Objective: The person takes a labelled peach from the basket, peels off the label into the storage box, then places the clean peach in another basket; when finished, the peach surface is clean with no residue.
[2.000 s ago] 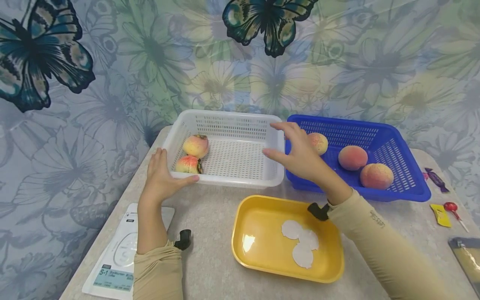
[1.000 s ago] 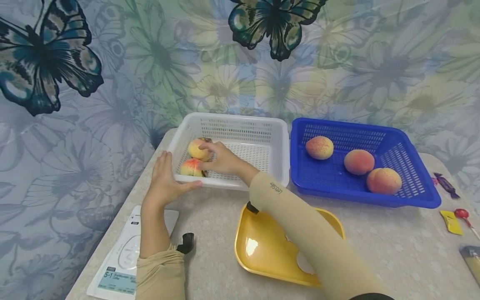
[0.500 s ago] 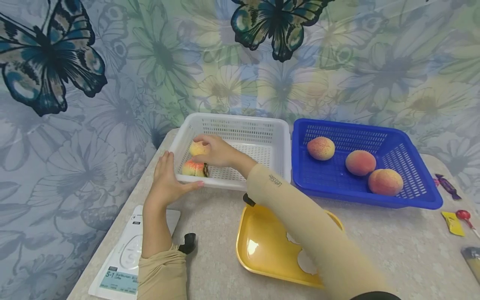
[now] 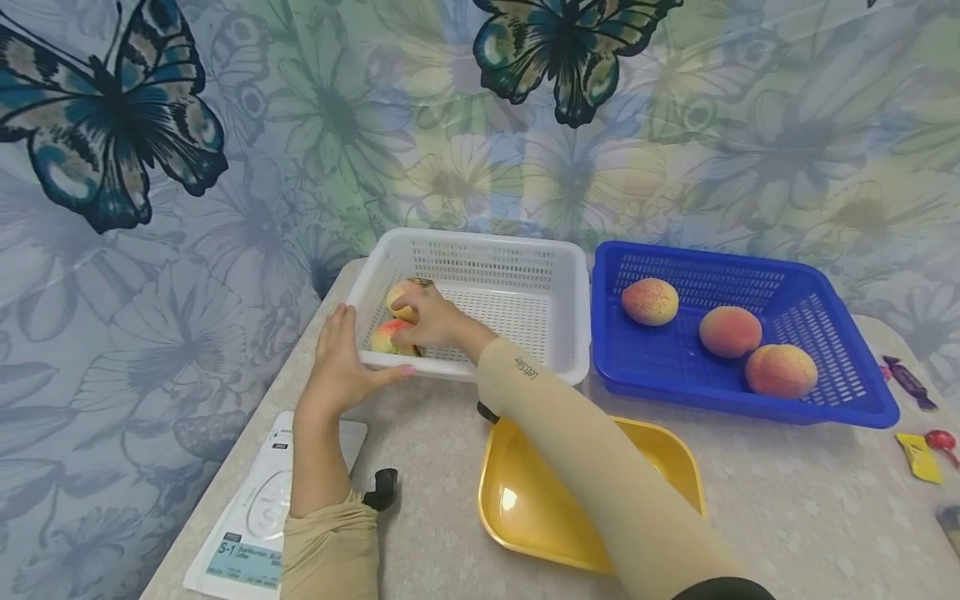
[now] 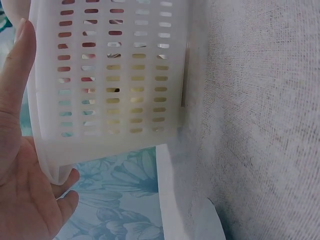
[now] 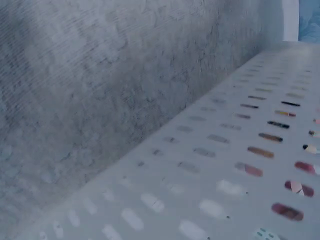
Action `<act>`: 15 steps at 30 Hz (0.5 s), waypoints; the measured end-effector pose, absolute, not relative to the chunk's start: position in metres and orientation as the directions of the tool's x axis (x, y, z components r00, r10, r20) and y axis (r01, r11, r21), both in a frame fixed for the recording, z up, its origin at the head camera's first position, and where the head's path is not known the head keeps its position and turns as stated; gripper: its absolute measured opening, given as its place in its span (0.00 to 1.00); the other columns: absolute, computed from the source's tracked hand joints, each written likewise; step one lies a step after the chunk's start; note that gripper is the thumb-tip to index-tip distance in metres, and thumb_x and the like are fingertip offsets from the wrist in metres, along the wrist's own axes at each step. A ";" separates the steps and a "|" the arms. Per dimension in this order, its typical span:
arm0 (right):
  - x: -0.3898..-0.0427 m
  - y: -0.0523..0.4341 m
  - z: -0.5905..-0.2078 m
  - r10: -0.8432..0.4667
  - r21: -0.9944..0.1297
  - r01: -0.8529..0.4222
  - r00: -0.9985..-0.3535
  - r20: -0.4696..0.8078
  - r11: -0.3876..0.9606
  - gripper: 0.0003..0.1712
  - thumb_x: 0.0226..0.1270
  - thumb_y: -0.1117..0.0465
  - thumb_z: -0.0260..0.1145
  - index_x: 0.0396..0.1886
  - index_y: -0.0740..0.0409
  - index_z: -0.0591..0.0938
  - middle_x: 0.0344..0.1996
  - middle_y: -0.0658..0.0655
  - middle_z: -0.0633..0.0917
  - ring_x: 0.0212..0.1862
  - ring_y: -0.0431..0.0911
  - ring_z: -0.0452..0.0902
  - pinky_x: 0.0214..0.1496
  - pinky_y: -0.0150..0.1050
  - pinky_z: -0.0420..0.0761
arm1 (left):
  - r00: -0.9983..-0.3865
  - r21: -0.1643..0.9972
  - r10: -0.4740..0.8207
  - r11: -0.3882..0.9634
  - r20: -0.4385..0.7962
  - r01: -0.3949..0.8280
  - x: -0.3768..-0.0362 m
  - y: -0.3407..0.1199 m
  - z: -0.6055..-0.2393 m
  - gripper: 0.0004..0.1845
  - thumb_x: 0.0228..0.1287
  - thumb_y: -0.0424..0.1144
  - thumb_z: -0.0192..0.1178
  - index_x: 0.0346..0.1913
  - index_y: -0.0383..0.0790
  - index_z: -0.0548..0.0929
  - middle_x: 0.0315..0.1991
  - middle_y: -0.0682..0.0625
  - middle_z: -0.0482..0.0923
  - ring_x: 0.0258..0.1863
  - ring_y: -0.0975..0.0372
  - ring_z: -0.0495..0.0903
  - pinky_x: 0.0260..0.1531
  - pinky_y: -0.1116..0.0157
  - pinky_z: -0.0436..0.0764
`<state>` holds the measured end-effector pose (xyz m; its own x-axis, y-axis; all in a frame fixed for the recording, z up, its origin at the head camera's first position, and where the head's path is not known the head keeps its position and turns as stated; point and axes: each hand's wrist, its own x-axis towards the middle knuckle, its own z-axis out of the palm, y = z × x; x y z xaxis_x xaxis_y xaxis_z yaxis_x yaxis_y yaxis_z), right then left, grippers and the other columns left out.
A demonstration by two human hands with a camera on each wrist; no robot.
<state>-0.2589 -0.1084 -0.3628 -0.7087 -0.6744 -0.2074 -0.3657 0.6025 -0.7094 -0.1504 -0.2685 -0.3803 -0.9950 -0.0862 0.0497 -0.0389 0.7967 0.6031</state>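
Observation:
Two yellow-red peaches with dark patches, a far one (image 4: 398, 294) and a near one (image 4: 384, 337), lie at the left end of a white slotted basket (image 5: 105, 146). Straddling the basket's front left corner is my left hand (image 4: 337, 367): thumb along the front rim, fingers straight up against the left side. Inside the basket my right hand (image 4: 435, 321) touches the peaches, fingers on the far one's near side and thumb over the near one. Whether it grips either is unclear. Only the basket's slotted wall (image 6: 200, 170) shows in the right wrist view, without the hand.
Beside the white basket stands a blue basket (image 4: 697, 396) with three peaches. My right sleeve crosses a yellow tray (image 4: 525, 508). A white pouch (image 4: 258, 533) lies at left. At the right edge lie a yellow wrapped candy (image 4: 918, 458), a red lollipop (image 4: 941, 439) and a purple candy (image 4: 909, 383).
My right hand has come from above the gap between the baskets to the peaches at left, lately shifting from the far one toward the near one. My left hand stays at the corner.

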 end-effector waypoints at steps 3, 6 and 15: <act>-0.258 -0.111 -0.367 -0.684 -0.667 -0.407 -0.697 -0.214 0.624 0.33 0.65 0.49 0.69 0.69 0.48 0.72 0.74 0.58 0.62 0.70 0.51 0.65 0.70 0.47 0.70 | -0.995 0.604 -0.089 0.796 0.048 -0.042 -0.151 -0.268 -0.380 0.71 0.44 0.61 0.77 0.77 0.28 0.42 0.79 0.32 0.36 0.78 0.37 0.38 0.71 0.33 0.51; -0.257 -0.113 -0.372 -0.695 -0.623 -0.455 -0.689 -0.206 0.636 0.33 0.65 0.49 0.69 0.68 0.46 0.73 0.72 0.57 0.65 0.69 0.49 0.66 0.69 0.43 0.71 | -0.995 0.603 -0.091 0.796 0.046 -0.045 -0.151 -0.267 -0.380 0.71 0.44 0.61 0.77 0.77 0.27 0.42 0.79 0.32 0.37 0.78 0.37 0.38 0.71 0.34 0.51; -0.253 -0.116 -0.375 -0.668 -0.588 -0.454 -0.714 -0.208 0.669 0.36 0.64 0.49 0.71 0.71 0.45 0.71 0.70 0.51 0.72 0.67 0.47 0.71 0.67 0.42 0.73 | -0.995 0.607 -0.095 0.793 0.038 -0.053 -0.150 -0.268 -0.379 0.71 0.45 0.60 0.77 0.77 0.27 0.41 0.79 0.32 0.37 0.78 0.37 0.38 0.73 0.36 0.49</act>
<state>-0.2531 -0.1161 -0.3750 -0.7144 -0.6680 -0.2082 -0.4543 0.6691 -0.5881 -0.1500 -0.2682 -0.3788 -0.9947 -0.0952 0.0379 -0.0527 0.7926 0.6075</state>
